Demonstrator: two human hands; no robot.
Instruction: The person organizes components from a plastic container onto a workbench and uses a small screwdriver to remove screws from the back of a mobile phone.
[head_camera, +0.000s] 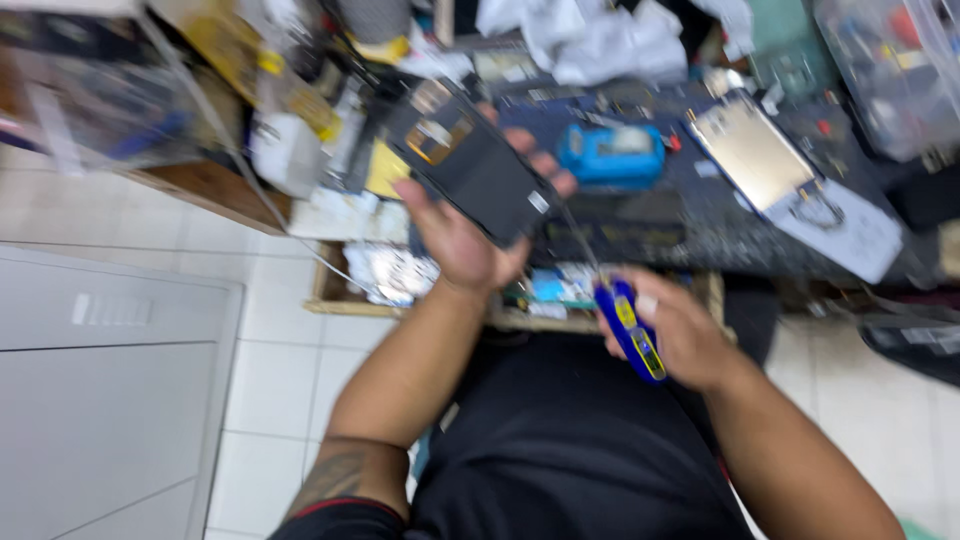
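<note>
A black shirt (560, 450) fills the bottom of the view, nearest the camera, with both forearms rising out of it toward a cluttered workbench (700, 230). The left hand (462, 235) is lifted over the bench edge, fingers wrapped round the sides of a phone (470, 165), pinching it by its long edges with the thumb on the near side. The phone is a dark, flat slab with its back opened; a tan patch and a small white label show on it, though motion blur hides finer detail. Its long axis runs diagonally, from upper left down to lower right. The right hand (680, 330) sits lower and to the right, closer to the body, closed in a fist round the blue and yellow handle of a screwdriver (630, 325). The thin shaft slants up and left, and its tip seems to reach the phone's lower right corner, but I cannot be sure it touches. So the phone lies up and to the left of the tool hand, near it. Beyond them on the bench rest a blue box (612, 152) and a second, pale gold phone panel (752, 152), well apart from both hands.
</note>
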